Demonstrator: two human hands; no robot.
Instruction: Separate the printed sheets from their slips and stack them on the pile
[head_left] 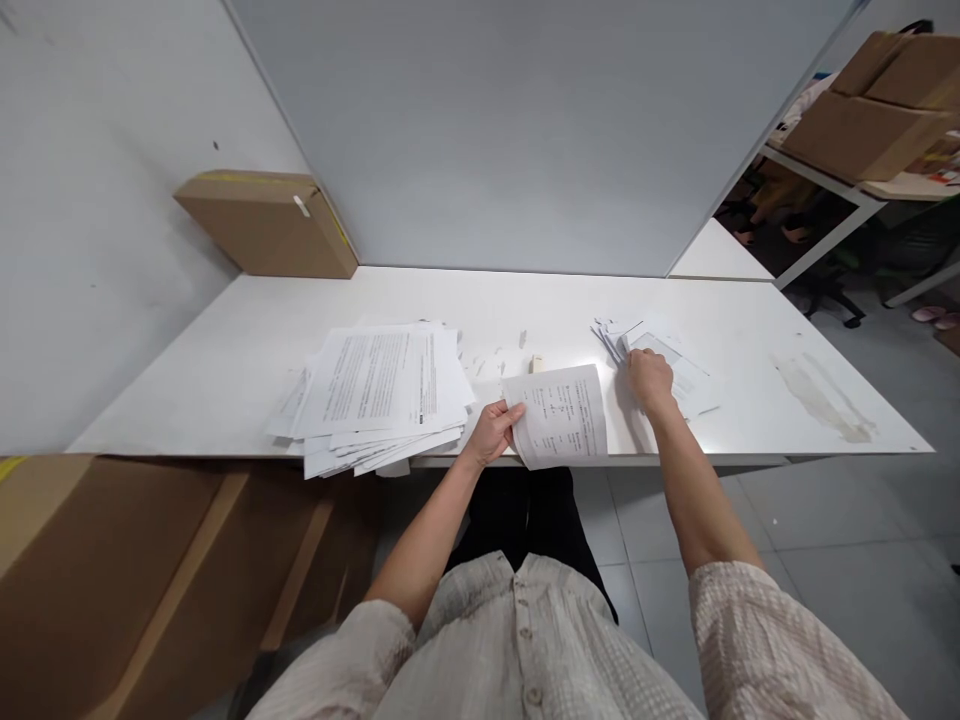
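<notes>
The left hand [491,432] is pinching the near-left edge of 1 printed sheet [564,415], fingers closed on it; the sheet is lying at the desk [225,370] front edge, long axis running away from the person. The right hand [649,380] is pressing flat, fingers spread, on the small paper pile [694,385] just right of the sheet. A large stack [382,395] is sitting left. No containers on the desk except 1 closed cardboard box [266,222].
</notes>
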